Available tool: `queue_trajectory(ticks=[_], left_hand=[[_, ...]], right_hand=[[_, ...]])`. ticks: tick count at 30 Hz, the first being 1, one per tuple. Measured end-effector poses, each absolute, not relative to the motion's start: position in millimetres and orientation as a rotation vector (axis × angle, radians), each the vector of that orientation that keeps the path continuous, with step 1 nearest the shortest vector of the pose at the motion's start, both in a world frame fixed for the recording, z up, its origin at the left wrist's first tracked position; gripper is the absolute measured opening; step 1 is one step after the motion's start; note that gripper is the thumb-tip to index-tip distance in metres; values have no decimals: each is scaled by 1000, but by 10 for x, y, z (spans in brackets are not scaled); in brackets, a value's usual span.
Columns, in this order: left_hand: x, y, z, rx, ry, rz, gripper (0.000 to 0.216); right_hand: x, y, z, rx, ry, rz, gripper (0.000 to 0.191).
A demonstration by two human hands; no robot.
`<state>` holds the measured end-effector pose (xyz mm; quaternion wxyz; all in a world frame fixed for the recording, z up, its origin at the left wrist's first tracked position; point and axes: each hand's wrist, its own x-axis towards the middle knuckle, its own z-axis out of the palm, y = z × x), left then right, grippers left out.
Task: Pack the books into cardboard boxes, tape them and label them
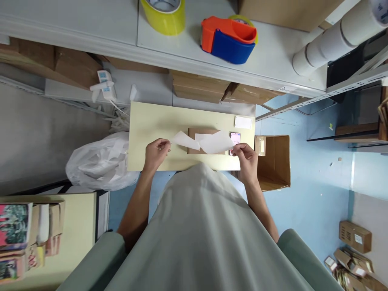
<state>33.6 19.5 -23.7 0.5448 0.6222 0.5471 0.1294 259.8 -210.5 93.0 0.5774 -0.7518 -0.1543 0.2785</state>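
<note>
My left hand (157,154) pinches the outer end of a narrow white strip of paper (185,140). My right hand (246,161) grips the edge of a larger white sheet (217,142), probably a label, between thumb and fingers. The two pieces meet near the middle; whether they are still joined I cannot tell. Both hang over a small brown cardboard box (203,131) lying on the cream table (148,117), and they hide much of its top. A phone (235,138) with a lit pinkish screen lies beside the box, near my right hand.
A white flat item (243,122) lies at the table's back right. The shelf (188,44) above carries yellow tape (167,18), an orange-and-blue tape dispenser (229,39) and white rolls (330,42). An open carton (274,161) stands right, a white plastic bag (100,163) left.
</note>
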Motion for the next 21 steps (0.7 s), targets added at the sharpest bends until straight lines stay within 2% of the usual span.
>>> queue_trajectory(ticks=[7,11,15,18,21], left_hand=[[-304,718,-355,1382,1506,436,19],[-657,1095,-254,1307,1584,499,13],[-986,1510,-132,1311,1671,574,17],[-1247,1850,-154,1417,1683,612,29],[-1480,2180,-287,1612,1680,565,62]], right_hand=[[2275,-1883,948,-1766,-370,706,19],[2035,-1706,927,-1768,-384,736,21],[1789,-1565,891,-1777,-390,758,21],[1642,-1497,879,-1769,-395,752,21],[1549,-1455,887,-1772,-394,738,21]])
